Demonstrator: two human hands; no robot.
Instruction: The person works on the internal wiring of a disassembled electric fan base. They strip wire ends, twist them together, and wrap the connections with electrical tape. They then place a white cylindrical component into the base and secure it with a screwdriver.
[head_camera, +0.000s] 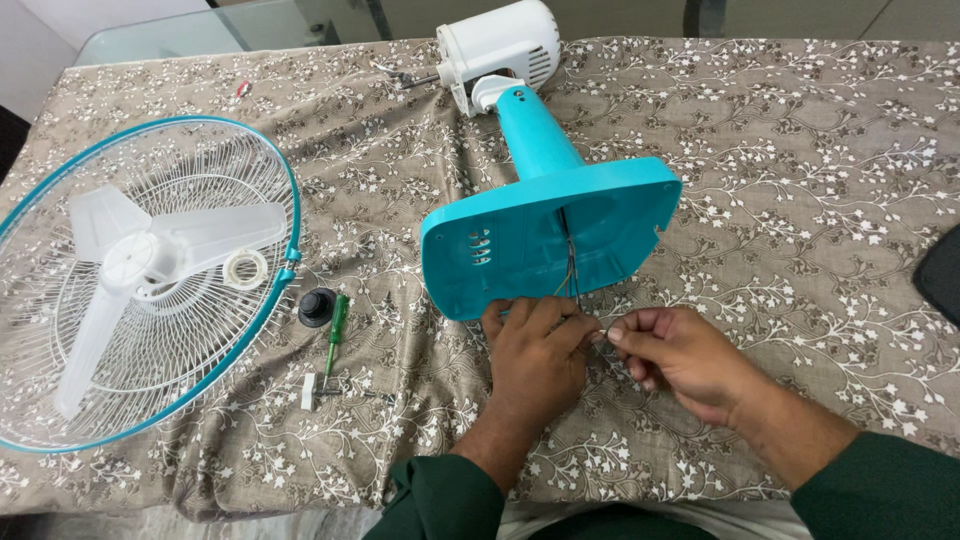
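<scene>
A turquoise fan stand base (545, 235) lies on its side on the table, underside towards me, its column leading back to the white motor housing (500, 45). Thin dark wires (572, 270) come out of the base's underside. My left hand (535, 350) rests at the base's lower edge and pinches the wire ends. My right hand (675, 355) meets it fingertip to fingertip, pinching the same wire ends just below the base.
A floral brown cloth (800, 150) covers the table. At left lies a round white wire fan guard with a turquoise rim (290, 250), holding a clear three-blade fan blade (150, 260). Beside it are a black knob (316, 306), a green screwdriver (335, 330) and a small white part (308, 392).
</scene>
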